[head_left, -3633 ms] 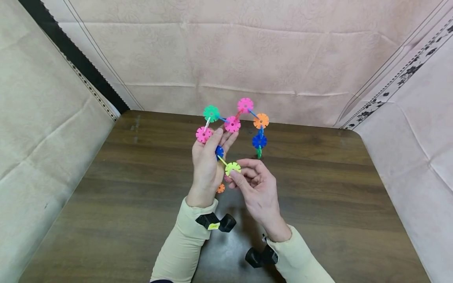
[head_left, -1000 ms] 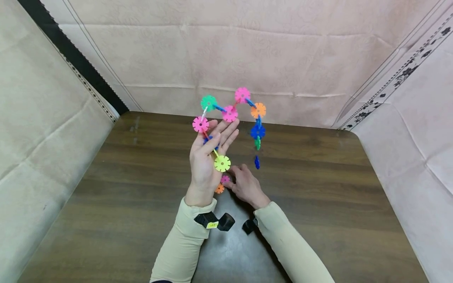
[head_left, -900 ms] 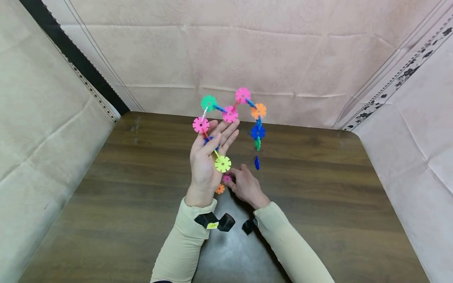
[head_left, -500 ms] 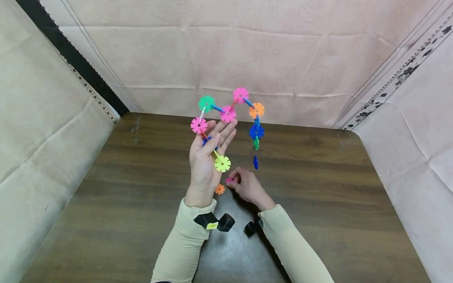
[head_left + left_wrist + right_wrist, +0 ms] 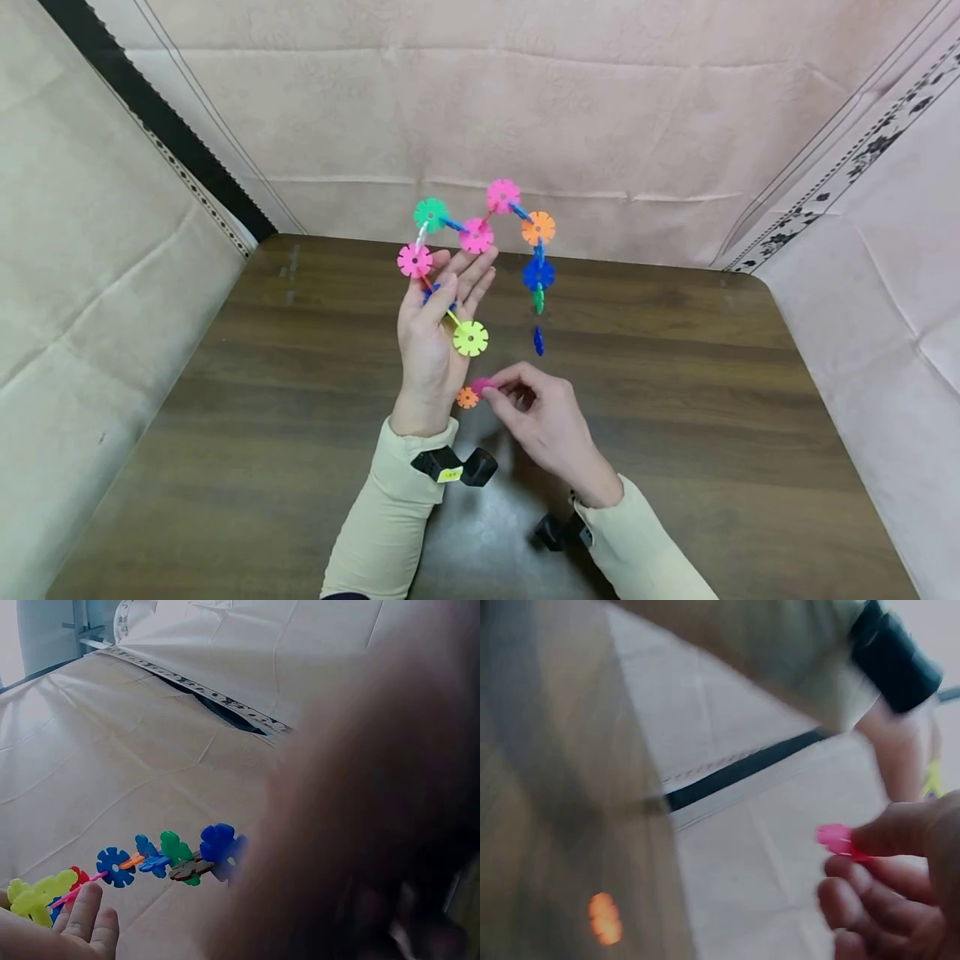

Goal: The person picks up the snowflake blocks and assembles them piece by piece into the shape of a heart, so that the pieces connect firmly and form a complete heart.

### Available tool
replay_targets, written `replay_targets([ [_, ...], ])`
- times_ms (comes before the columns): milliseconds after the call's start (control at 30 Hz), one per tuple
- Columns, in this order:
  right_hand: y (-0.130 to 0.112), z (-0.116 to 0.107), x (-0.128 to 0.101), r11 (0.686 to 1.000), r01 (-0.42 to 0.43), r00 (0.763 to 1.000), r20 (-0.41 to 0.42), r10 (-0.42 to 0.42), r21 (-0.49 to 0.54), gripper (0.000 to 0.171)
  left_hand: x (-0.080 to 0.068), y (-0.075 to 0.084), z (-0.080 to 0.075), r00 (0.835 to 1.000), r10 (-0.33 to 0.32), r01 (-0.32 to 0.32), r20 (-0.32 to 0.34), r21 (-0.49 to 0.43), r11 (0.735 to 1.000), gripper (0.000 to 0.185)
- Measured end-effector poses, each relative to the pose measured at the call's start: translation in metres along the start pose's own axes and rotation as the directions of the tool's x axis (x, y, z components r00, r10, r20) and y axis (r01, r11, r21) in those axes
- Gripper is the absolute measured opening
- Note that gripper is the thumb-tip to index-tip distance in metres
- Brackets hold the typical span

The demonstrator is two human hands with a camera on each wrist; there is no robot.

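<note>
My left hand (image 5: 435,350) holds a chain of notched plastic snowflake discs off the table, its thumb over a blue disc that is mostly hidden. A yellow-green disc (image 5: 470,338) sits at the chain's near end. From there it runs through a pink disc (image 5: 415,260), a green disc (image 5: 431,214) and further pink ones to an orange disc (image 5: 538,228). A blue disc (image 5: 538,273) follows, and the far end hangs down. Between thumb and forefinger my right hand (image 5: 543,417) pinches a loose pink disc (image 5: 834,838), just below the yellow-green one.
A single orange disc (image 5: 467,397) lies on the brown wooden table (image 5: 712,433), beside my left wrist. Pale cloth (image 5: 480,108) hangs behind the table and along both sides. Each wrist carries a black camera (image 5: 478,467).
The right hand let go of the yellow-green disc, reached down to the table and took the pink disc. It has now lifted that disc. The chain has shifted slightly left and up.
</note>
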State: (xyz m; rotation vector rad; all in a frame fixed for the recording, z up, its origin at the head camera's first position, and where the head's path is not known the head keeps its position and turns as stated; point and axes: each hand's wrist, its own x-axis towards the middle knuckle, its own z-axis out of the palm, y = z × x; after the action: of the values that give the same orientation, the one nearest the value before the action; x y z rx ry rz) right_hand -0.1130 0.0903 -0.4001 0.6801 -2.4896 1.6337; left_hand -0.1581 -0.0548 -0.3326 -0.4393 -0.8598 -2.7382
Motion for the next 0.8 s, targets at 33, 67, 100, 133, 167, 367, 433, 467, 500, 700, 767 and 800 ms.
replay_targets([
  [33, -0.005, -0.001, -0.001, 0.999, 0.049, 0.998, -0.050, -0.048, 0.012, 0.008, 0.000, 0.000, 0.000, 1.000, 0.003, -0.003, 0.000, 0.002, 1.000, 0.019],
  [67, -0.010, -0.002, -0.002, 0.995, 0.101, 0.990, -0.102, -0.099, 0.016, 0.010, 0.000, 0.000, 0.000, 1.000, 0.006, -0.006, 0.000, 0.003, 1.000, 0.019],
  [100, -0.013, -0.002, -0.002, 0.989, 0.148, 0.978, -0.150, -0.145, 0.014, 0.013, 0.000, 0.000, 0.001, 1.000, 0.008, -0.008, -0.002, 0.004, 1.000, 0.019],
  [133, -0.017, -0.002, -0.002, 0.981, 0.191, 0.963, -0.192, -0.186, 0.008, 0.015, 0.000, -0.001, 0.001, 1.000, 0.010, -0.010, -0.003, 0.006, 1.000, 0.019],
  [167, -0.019, -0.003, -0.001, 0.974, 0.228, 0.947, -0.231, -0.222, -0.002, 0.017, 0.000, -0.001, 0.001, 1.000, 0.012, -0.011, -0.003, 0.009, 1.000, 0.019],
  [367, -0.027, -0.003, -0.001, 0.941, 0.335, 0.874, -0.359, -0.329, -0.046, 0.023, -0.001, -0.001, 0.002, 1.000, 0.021, -0.021, -0.006, 0.017, 1.000, 0.019],
  [433, -0.027, -0.002, -0.001, 0.935, 0.352, 0.862, -0.374, -0.342, -0.043, 0.023, -0.001, -0.001, 0.002, 1.000, 0.023, -0.022, -0.005, 0.016, 1.000, 0.019],
  [467, -0.027, -0.002, -0.001, 0.933, 0.356, 0.858, -0.380, -0.345, -0.043, 0.023, -0.001, -0.002, 0.002, 1.000, 0.021, -0.021, -0.005, 0.016, 1.000, 0.018],
  [500, -0.028, -0.002, 0.000, 0.932, 0.360, 0.855, -0.384, -0.348, -0.043, 0.022, -0.001, -0.002, 0.002, 1.000, 0.019, -0.019, -0.005, 0.015, 1.000, 0.017],
  [700, -0.030, -0.001, 0.002, 0.926, 0.373, 0.840, -0.403, -0.364, -0.059, 0.018, -0.002, -0.004, 0.003, 1.000, -0.006, 0.006, -0.004, 0.025, 1.000, 0.011],
  [767, -0.031, -0.001, 0.003, 0.923, 0.380, 0.835, -0.406, -0.372, -0.065, 0.018, -0.002, -0.004, 0.003, 1.000, -0.008, 0.009, -0.003, 0.026, 1.000, 0.012],
  [800, -0.032, -0.001, 0.003, 0.921, 0.384, 0.832, -0.406, -0.377, -0.068, 0.019, -0.002, -0.004, 0.003, 1.000, -0.007, 0.007, -0.002, 0.023, 1.000, 0.013],
])
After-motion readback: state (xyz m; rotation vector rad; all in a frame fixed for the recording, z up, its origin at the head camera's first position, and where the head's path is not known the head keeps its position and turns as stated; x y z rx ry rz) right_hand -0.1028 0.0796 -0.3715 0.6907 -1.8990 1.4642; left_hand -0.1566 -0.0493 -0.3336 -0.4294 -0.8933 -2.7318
